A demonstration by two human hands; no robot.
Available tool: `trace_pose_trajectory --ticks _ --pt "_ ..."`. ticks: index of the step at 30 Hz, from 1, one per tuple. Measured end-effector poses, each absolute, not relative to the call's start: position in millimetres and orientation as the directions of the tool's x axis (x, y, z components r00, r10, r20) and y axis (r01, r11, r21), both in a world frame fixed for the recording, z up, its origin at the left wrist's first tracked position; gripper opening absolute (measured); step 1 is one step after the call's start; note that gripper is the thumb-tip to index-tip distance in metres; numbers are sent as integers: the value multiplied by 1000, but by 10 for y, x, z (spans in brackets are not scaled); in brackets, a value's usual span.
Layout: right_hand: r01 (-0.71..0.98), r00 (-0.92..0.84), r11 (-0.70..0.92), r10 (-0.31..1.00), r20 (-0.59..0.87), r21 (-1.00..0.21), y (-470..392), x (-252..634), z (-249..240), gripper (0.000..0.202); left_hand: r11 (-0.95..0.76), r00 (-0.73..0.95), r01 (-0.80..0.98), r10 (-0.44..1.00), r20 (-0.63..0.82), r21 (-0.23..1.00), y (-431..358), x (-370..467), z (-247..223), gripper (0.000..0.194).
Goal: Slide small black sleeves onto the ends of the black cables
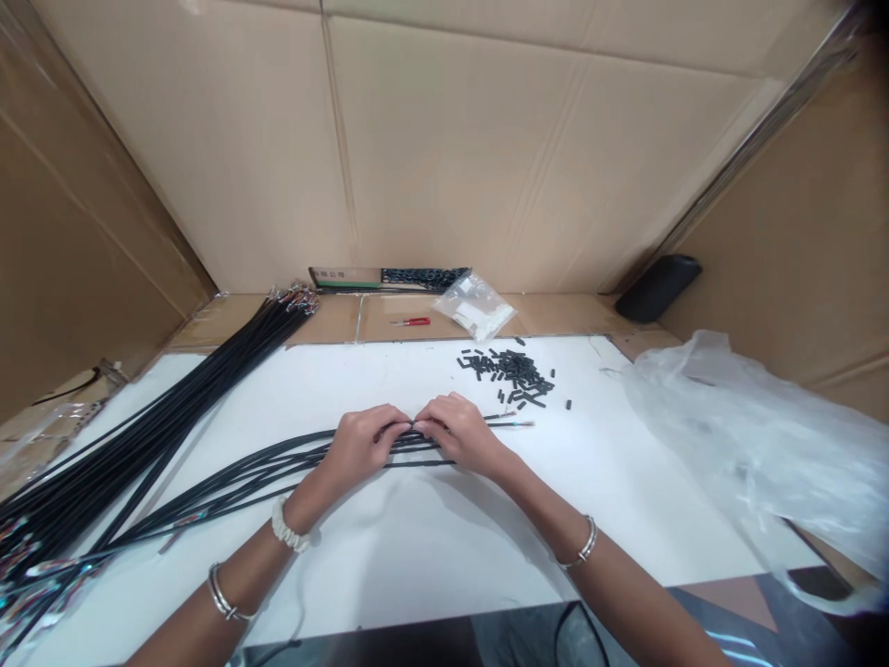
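Both hands meet near the middle of the white work surface, fingertips almost touching. My left hand (368, 435) is closed in a pinch on a black cable (306, 435), one of several lying loosely side by side. On the same cable, just to the right, my right hand (455, 431) pinches with thumb and fingers. What sits between the fingertips is too small to make out. Cable ends with bared coloured wires (524, 423) stick out to the right of my right hand. Beyond it lies a heap of short black tube pieces (518, 371).
A thick bundle of black cables (181, 398) runs along the left. At the back are red-handled snips (413, 321), a clear bag (476, 306) with white pieces, and a narrow box (347, 278). A black roll (657, 289) and crumpled plastic sheeting (764, 445) lie right. Cardboard walls (451, 139) enclose the surface.
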State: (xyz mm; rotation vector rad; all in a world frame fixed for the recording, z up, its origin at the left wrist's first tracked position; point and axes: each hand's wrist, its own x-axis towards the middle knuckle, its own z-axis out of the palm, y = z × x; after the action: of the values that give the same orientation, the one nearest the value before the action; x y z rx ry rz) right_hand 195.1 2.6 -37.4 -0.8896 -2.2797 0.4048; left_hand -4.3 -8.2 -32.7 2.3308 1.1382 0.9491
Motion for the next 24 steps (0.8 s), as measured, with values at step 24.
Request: trace_pose_trajectory --ticks 24 --pt "653 -553 660 751 361 -372 78 1967 -326 35 -684 505 606 725 468 406 -27 -137 -294 17"
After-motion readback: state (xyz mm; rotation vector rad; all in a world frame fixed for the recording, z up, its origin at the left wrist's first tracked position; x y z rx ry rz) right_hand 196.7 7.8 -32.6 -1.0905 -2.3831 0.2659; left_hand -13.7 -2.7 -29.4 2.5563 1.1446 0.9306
